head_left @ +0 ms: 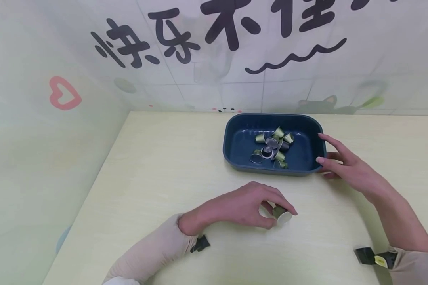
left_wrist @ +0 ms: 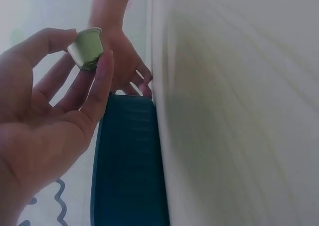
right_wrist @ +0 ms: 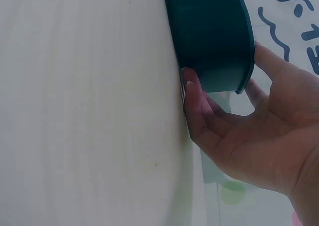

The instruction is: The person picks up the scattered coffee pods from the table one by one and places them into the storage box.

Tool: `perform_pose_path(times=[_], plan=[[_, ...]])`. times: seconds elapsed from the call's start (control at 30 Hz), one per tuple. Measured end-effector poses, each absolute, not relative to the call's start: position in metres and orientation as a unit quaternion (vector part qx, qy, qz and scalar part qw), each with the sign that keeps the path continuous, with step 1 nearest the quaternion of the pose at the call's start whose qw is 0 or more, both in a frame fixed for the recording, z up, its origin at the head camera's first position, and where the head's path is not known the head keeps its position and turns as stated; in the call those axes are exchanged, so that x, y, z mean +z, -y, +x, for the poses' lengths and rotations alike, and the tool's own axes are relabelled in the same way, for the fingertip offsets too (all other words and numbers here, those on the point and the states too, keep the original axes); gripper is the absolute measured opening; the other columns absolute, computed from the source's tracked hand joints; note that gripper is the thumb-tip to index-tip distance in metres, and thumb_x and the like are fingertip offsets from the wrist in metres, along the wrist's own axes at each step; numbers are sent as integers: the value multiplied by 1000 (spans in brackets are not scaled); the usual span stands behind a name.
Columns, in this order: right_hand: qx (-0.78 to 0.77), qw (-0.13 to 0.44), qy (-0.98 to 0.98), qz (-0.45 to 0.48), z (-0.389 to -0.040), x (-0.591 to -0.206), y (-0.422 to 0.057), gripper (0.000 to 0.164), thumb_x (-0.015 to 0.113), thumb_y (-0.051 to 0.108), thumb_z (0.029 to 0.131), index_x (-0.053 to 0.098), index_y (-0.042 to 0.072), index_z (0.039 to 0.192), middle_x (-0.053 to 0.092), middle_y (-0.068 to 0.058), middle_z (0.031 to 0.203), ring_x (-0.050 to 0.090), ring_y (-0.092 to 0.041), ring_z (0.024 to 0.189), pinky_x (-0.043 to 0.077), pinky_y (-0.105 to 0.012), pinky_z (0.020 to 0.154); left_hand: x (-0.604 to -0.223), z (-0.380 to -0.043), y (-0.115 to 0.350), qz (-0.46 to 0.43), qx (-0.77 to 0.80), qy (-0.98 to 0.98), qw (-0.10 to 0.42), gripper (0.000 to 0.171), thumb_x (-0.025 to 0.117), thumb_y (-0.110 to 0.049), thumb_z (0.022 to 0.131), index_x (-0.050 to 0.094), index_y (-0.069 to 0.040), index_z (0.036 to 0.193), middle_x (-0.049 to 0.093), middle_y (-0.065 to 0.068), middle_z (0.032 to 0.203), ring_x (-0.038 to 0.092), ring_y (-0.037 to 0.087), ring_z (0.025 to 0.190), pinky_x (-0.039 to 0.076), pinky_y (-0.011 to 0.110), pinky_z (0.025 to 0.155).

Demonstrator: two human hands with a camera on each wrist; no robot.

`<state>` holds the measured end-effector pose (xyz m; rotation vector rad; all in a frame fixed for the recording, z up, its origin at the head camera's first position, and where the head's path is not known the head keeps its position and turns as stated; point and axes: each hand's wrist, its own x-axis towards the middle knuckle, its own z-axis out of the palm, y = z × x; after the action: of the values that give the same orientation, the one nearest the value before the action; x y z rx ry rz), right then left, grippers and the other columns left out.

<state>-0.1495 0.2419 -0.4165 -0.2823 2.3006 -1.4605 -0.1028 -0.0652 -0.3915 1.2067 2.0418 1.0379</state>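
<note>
My left hand [head_left: 244, 204] pinches a green coffee capsule [head_left: 280, 213] between thumb and fingertips, raised over the table in front of the bin. In the left wrist view the green capsule [left_wrist: 88, 48] shows its ribbed side and narrow end. A dark blue plastic bin [head_left: 239, 143] stands at the back of the table. Several green and dark coffee capsules [head_left: 272, 142] lie jumbled in its middle, some with silver lids up. My right hand [head_left: 358, 172] holds the bin's right end; thumb and a finger touch the rim, with other fingers low against the outer wall [right_wrist: 214, 81].
The pale wooden table [head_left: 157, 166] meets a printed wall [head_left: 199, 95] just behind the bin and another wall [head_left: 28, 158] at the left. Black straps with small devices sit at both sleeve cuffs, such as the right one [head_left: 365, 256].
</note>
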Motion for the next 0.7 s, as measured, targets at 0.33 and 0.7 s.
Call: perform_pose_path(times=[0.33, 0.7], plan=[[-521, 201, -823, -98, -149, -415, -242, 69, 50, 33, 105, 9, 40, 159, 38, -32, 142, 68, -10, 93, 52, -16, 81, -386, -106, 67, 454, 401, -750, 265, 43, 68, 3, 87, 68, -14, 127, 65, -9, 120, 55, -8, 106, 48, 12, 88], [-528, 203, -819, -98, -150, -415, -242, 69, 51, 32, 105, 10, 40, 159, 41, -28, 139, 68, -11, 93, 52, -17, 81, -376, -115, 70, 461, 404, -753, 239, 42, 67, 2, 88, 69, -14, 127, 65, -9, 123, 54, -7, 109, 48, 13, 90]])
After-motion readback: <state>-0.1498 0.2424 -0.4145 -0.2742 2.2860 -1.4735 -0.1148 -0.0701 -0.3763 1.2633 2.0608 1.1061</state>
